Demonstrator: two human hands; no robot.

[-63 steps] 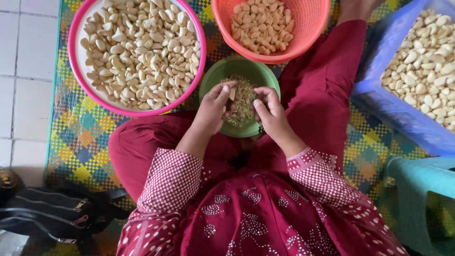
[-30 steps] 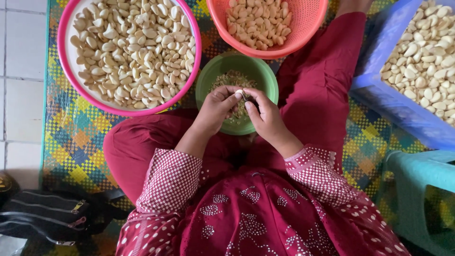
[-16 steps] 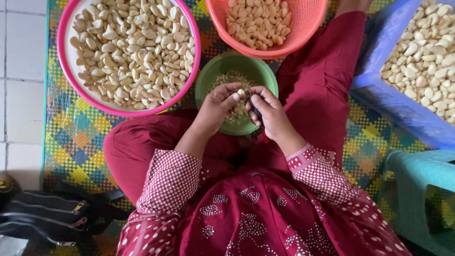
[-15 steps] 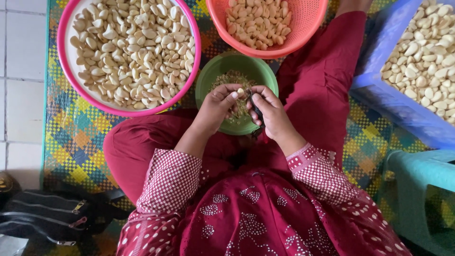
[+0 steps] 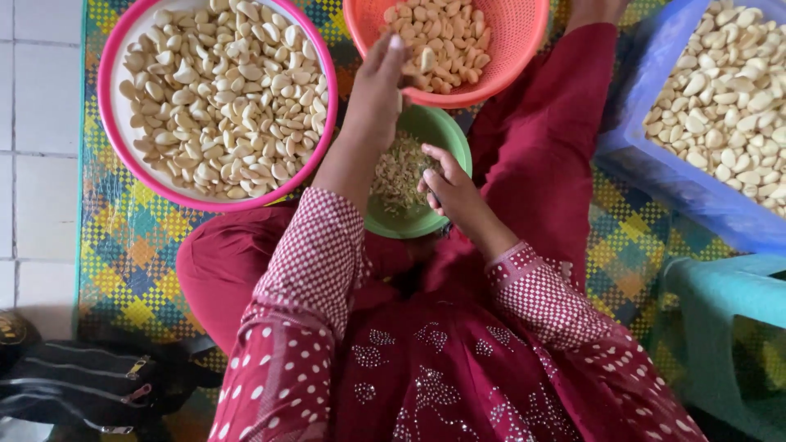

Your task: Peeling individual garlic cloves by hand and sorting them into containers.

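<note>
Soft, even daylight fills the view; shadows are faint, nothing glares, and focus is sharp throughout.

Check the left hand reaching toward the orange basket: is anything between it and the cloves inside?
Nothing visible blocks it. The left hand is already over the near rim of the orange basket, fingertips at the peeled cloves. The green bowl sits below the wrist, out of the path.

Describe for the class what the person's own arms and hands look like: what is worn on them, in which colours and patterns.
Both hands, the left hand and the right hand, are bare, with no gloves visible. Long maroon sleeves reach the wrists: white dots on the upper parts, a fine red-and-white check on the left cuff and right cuff.
</note>
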